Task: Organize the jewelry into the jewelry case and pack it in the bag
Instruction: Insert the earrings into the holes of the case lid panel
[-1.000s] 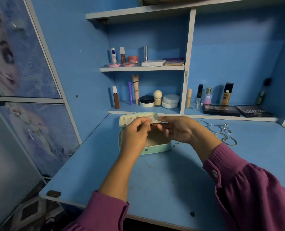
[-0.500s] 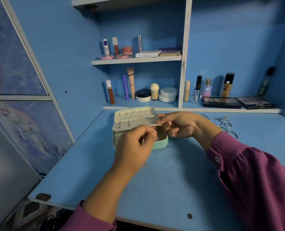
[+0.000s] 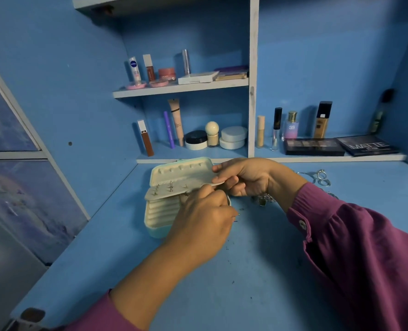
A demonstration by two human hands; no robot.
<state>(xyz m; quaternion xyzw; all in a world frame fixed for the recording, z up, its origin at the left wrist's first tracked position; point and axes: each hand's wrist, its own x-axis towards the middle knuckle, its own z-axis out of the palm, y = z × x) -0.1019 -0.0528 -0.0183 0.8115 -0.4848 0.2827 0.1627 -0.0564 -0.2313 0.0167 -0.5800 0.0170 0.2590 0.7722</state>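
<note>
A mint-green jewelry case [image 3: 155,231] lies open on the blue desk, its cream lid [image 3: 181,170] tilted back. An inner flap [image 3: 164,191] carries several small stud earrings. My right hand [image 3: 248,176] pinches the flap's right edge and holds it up. My left hand [image 3: 203,220] hovers over the case's ring-roll section [image 3: 161,211], fingers curled at the flap's underside; what they pinch is hidden. Silver bangles and rings [image 3: 320,177] lie on the desk behind my right wrist. A small chain piece [image 3: 263,199] sits under that wrist. No bag is in view.
Shelves behind the desk [image 3: 257,271] hold cosmetics: tubes, jars, bottles, and two dark palettes [image 3: 341,146]. A picture panel [image 3: 19,187] stands at the left. The desk's front edge runs along the lower left.
The view has tilted down and closer. My left hand moved from in front of the case up to the flap's underside. My right hand keeps holding the flap's edge.
</note>
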